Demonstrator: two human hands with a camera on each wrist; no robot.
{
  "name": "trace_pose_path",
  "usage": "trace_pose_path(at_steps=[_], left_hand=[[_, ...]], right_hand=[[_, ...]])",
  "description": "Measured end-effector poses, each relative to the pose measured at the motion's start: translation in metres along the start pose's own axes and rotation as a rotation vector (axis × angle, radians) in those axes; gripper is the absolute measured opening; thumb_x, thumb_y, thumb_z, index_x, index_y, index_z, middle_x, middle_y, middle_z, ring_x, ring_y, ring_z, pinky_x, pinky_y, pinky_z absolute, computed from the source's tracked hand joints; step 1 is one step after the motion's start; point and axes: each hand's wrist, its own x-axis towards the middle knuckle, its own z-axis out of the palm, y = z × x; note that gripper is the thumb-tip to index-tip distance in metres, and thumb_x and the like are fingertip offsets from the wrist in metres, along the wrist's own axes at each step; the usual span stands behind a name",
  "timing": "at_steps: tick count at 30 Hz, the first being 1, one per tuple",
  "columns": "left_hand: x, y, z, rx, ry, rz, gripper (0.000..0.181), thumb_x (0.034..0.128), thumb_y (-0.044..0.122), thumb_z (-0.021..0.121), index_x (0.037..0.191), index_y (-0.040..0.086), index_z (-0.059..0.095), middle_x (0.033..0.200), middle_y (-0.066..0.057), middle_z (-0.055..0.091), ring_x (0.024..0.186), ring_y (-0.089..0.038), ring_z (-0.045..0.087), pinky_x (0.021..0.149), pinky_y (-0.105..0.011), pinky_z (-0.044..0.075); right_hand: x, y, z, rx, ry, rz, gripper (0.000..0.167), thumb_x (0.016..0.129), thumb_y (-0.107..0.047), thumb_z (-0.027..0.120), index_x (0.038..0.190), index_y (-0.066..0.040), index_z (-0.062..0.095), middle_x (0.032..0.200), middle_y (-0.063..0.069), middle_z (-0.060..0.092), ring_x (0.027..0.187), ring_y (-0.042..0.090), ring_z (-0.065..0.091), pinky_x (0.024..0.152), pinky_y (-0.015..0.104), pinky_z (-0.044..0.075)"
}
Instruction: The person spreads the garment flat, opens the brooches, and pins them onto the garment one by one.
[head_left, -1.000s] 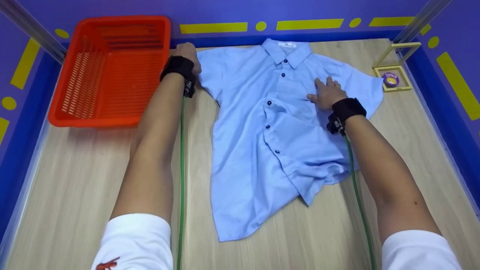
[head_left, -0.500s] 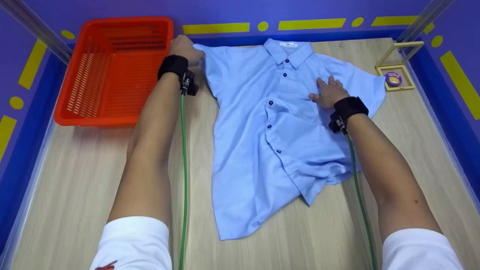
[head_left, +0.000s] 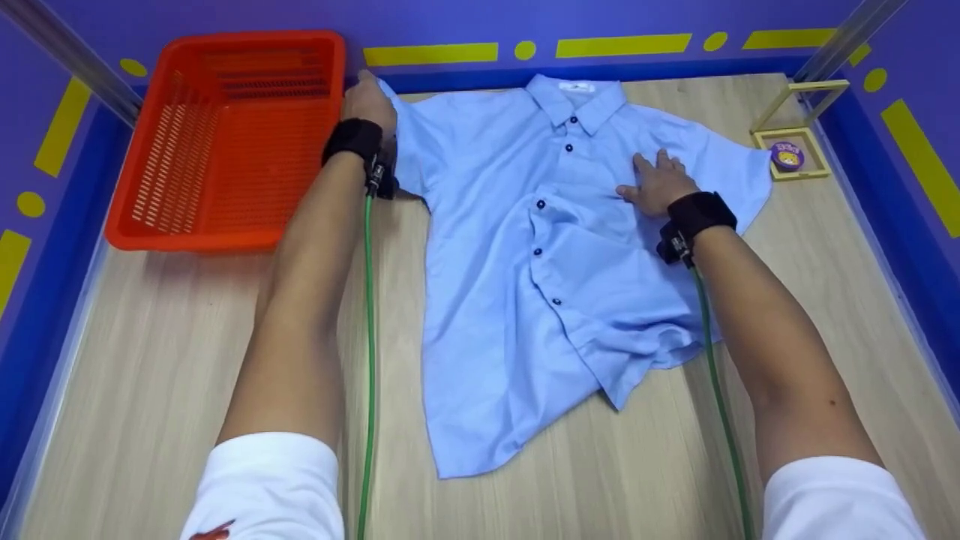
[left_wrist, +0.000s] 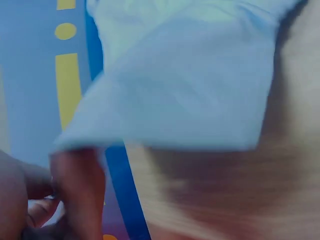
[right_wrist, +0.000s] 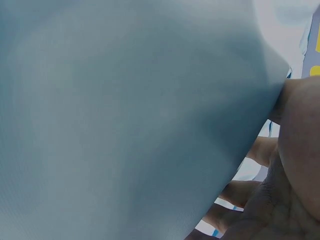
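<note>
A light blue short-sleeved shirt point(head_left: 487, 300) lies front up, its collar toward the back wall and its lower hem uneven. My left hand point(head_left: 371, 105), beside the basket, pinches the outer corner of the left-side sleeve point(head_left: 420, 139). In the left wrist view that sleeve point(left_wrist: 185, 95) hangs from the fingers point(left_wrist: 77, 185), raised off the tabletop, somewhat blurred. On the upper right of the shirt front rests my right hand point(head_left: 658, 186), fingers spread. Blue cloth fills most of the right wrist view and hides part of the right fingers point(right_wrist: 240, 192).
A red plastic basket point(head_left: 225, 244) stands at the back left, close to my left forearm. At the back right, a small yellow hinged frame point(head_left: 795, 176) with a round purple badge point(head_left: 787, 156) lies beside the other sleeve. Blue-purple walls point(head_left: 450, 22) border the wooden tabletop point(head_left: 172, 360).
My left hand has raised the sleeve's corner and drawn it slightly left, so the sleeve spreads wider. The right hand has stayed in place on the shirt.
</note>
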Motion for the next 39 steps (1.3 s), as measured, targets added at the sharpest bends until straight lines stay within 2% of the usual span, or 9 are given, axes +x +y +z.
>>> trace_pose_path(at_steps=[5,9,12,16,18,20,23,33,39], left_hand=[[-0.001,-0.005,0.011,0.078,0.025,-0.047,0.067,0.0959,0.011,0.052,0.154,-0.002,0.02,0.144,-0.022,0.049,0.133,-0.03,0.047,0.111,-0.036,0.037],[0.002,-0.009,0.021,0.166,-0.001,-0.08,0.067,0.0998,0.018,0.047,0.156,-0.003,0.017,0.149,-0.024,0.041,0.134,-0.032,0.045,0.11,-0.04,0.038],[-0.001,-0.012,0.031,0.32,-0.026,0.04,0.061,0.1034,0.024,0.044,0.155,-0.003,0.027,0.152,-0.028,0.036,0.137,-0.038,0.04,0.111,-0.048,0.035],[-0.011,-0.015,0.05,0.442,-0.145,0.303,0.065,0.1056,0.04,0.044,0.158,0.006,0.028,0.16,-0.029,0.021,0.145,-0.048,0.023,0.116,-0.057,0.025],[-0.016,-0.016,0.059,0.431,-0.242,0.325,0.071,0.1054,0.048,0.043,0.162,0.013,0.018,0.163,-0.029,0.008,0.148,-0.051,0.013,0.117,-0.059,0.021],[-0.021,-0.017,0.065,0.452,-0.306,0.278,0.072,0.1055,0.053,0.038,0.163,0.018,0.011,0.164,-0.029,0.002,0.147,-0.055,0.008,0.116,-0.061,0.02],[-0.027,-0.017,0.068,0.465,-0.335,0.172,0.074,0.1053,0.056,0.034,0.163,0.022,0.003,0.164,-0.029,-0.002,0.145,-0.059,0.006,0.114,-0.064,0.022],[-0.03,-0.031,0.069,0.405,-0.336,-0.073,0.078,0.1026,0.063,0.027,0.161,0.025,-0.008,0.161,-0.032,-0.013,0.145,-0.059,-0.005,0.109,-0.075,0.014],[-0.038,-0.023,0.068,0.406,-0.271,-0.146,0.084,0.1001,0.066,0.027,0.162,0.014,0.005,0.161,-0.035,-0.003,0.146,-0.058,0.0,0.116,-0.067,0.008]], right_hand=[[0.001,-0.002,0.0,0.001,0.008,-0.003,0.078,0.108,-0.044,0.037,0.158,0.002,0.0,0.156,0.041,-0.012,0.144,0.059,-0.009,0.116,0.065,0.008],[0.003,-0.005,0.001,0.005,0.017,-0.011,0.078,0.108,-0.043,0.038,0.158,0.003,0.002,0.156,0.042,-0.011,0.144,0.059,-0.008,0.116,0.065,0.009],[0.004,-0.006,0.001,0.009,0.01,-0.011,0.078,0.108,-0.044,0.037,0.158,0.002,0.0,0.156,0.041,-0.012,0.144,0.058,-0.009,0.116,0.065,0.008],[0.005,-0.002,0.002,0.016,0.007,-0.02,0.079,0.107,-0.046,0.037,0.159,0.001,-0.001,0.156,0.04,-0.014,0.144,0.057,-0.012,0.117,0.064,0.005],[0.006,0.002,0.002,0.027,0.006,-0.029,0.08,0.107,-0.047,0.037,0.159,0.0,-0.001,0.157,0.038,-0.015,0.144,0.056,-0.014,0.117,0.064,0.002],[0.006,0.005,0.002,0.043,0.006,-0.039,0.08,0.107,-0.047,0.038,0.159,-0.001,-0.002,0.158,0.037,-0.016,0.145,0.054,-0.015,0.117,0.062,0.0],[0.006,0.008,0.002,0.062,0.01,-0.053,0.08,0.106,-0.047,0.039,0.16,-0.003,-0.001,0.158,0.035,-0.016,0.145,0.053,-0.016,0.118,0.06,-0.003],[0.02,0.005,0.007,0.099,0.113,-0.09,0.08,0.106,-0.045,0.043,0.161,-0.003,0.002,0.158,0.038,-0.011,0.147,0.051,-0.015,0.12,0.055,-0.004],[0.02,0.008,0.006,0.167,0.232,-0.093,0.079,0.106,-0.044,0.044,0.16,-0.002,0.004,0.159,0.037,-0.005,0.148,0.049,-0.014,0.119,0.053,-0.008]])
